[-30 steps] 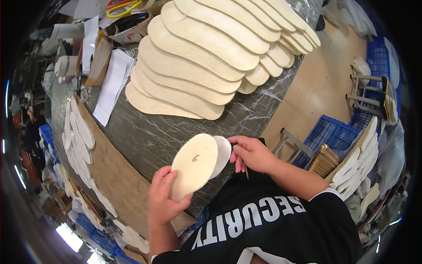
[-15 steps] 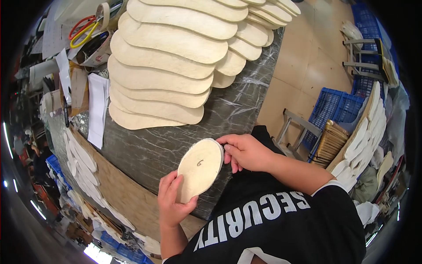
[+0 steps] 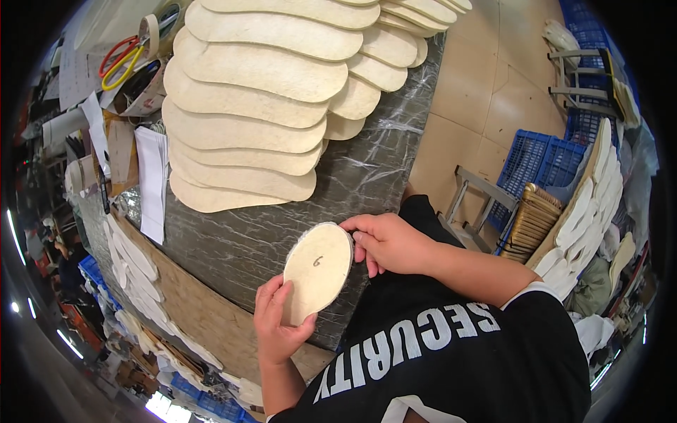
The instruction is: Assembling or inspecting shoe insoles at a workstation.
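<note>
My left hand point(image 3: 282, 321) is wrapped round the lower end of a cream felt insole point(image 3: 321, 271), thumb on its face and fingers along its left edge. A small dark handwritten mark shows on that face. At the upper right edge of the same piece, the thumb and forefinger of my right hand point(image 3: 388, 243) pinch the rim, with the other fingers curled below. Both hands hold it above the near end of the dark table point(image 3: 367, 169). Beyond them lie overlapping rows of similar cream insoles point(image 3: 247, 127).
Left of the rows lie white paper slips point(image 3: 151, 183) and scissors point(image 3: 123, 60) in a holder. White pieces rest on a brown board point(image 3: 190, 296) at lower left. To the right stand a metal-legged stool point(image 3: 483, 201), blue crates point(image 3: 536, 166) and a board of white pieces point(image 3: 578, 218).
The view has shifted slightly, so the rows of insoles sit a little farther left. Both hands keep their hold, and the insole is tilted slightly differently.
</note>
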